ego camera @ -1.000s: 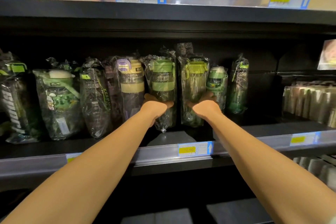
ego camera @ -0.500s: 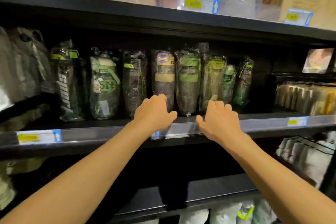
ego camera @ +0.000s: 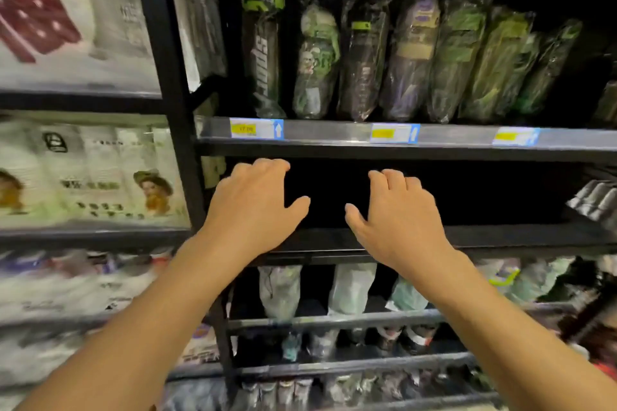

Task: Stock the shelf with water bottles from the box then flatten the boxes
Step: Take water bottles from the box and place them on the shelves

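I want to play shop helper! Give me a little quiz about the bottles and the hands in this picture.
1. True or false: the left hand and the right hand each hold a bottle.
2. Where do the dark wrapped bottles stand? A) in a row on the shelf above the hands; B) on the floor; C) inside a box.
3. How many price tags show on that shelf's front rail?

Key: 1 false, both hands are empty, with relaxed fingers. 2 A. 3 three.
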`<state>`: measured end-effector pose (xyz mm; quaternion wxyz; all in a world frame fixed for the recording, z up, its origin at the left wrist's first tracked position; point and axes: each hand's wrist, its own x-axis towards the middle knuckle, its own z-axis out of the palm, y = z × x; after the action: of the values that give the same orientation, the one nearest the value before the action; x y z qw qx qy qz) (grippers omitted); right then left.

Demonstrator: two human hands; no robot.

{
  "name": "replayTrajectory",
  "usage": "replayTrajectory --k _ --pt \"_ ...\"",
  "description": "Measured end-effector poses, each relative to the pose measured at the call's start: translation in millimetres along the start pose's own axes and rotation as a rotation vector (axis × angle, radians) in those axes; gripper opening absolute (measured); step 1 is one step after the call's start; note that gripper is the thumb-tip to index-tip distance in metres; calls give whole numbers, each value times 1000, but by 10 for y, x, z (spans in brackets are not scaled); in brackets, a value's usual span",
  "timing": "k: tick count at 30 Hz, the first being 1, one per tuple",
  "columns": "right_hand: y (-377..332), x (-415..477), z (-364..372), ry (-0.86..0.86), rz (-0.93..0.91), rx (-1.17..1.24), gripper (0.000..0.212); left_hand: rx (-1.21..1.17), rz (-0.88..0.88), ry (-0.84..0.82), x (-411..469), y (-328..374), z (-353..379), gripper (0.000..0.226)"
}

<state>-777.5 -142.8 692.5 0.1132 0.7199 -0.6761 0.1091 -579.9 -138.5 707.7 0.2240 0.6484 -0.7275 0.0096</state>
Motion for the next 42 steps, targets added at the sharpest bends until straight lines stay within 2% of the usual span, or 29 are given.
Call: replayTrajectory --k 6,11,14,17,23,29,35,38,42 --pt "-777 -466 365 -111 -223 129 68 128 -245 -48 -998 -712 -58 51" --pt "-1427 -986 779 -259 -324 178 68 168 -441 -139 -1777 -1443 36 65" --pt "-1854 -1254 1033 -349 -365 193 69 181 -563 -189 -2211 -1922 161 60" --pt "-2366 -1461 1330 -441 -387 181 66 179 -622 -279 -2567 -2495 349 65" --pt "-3692 -1793 2158 -680 -354 157 65 151 -697 -489 -3046 -3891 876 59" --pt "-4739 -2324 3275 -968 -297 125 65 140 -696 -773 -3458 -5054 1736 55" --pt "-5303 -2725 4725 -1092 -194 185 66 50 -832 -939 -3935 -6039 2973 55" --pt "-5503 -2948 5607 -1114 -109 239 69 -3 -915 -932 -4158 -6498 3747 57" --pt "-5730 -3229 6789 -1132 -6 272 79 -25 -1019 -872 -4409 -7037 4794 76"
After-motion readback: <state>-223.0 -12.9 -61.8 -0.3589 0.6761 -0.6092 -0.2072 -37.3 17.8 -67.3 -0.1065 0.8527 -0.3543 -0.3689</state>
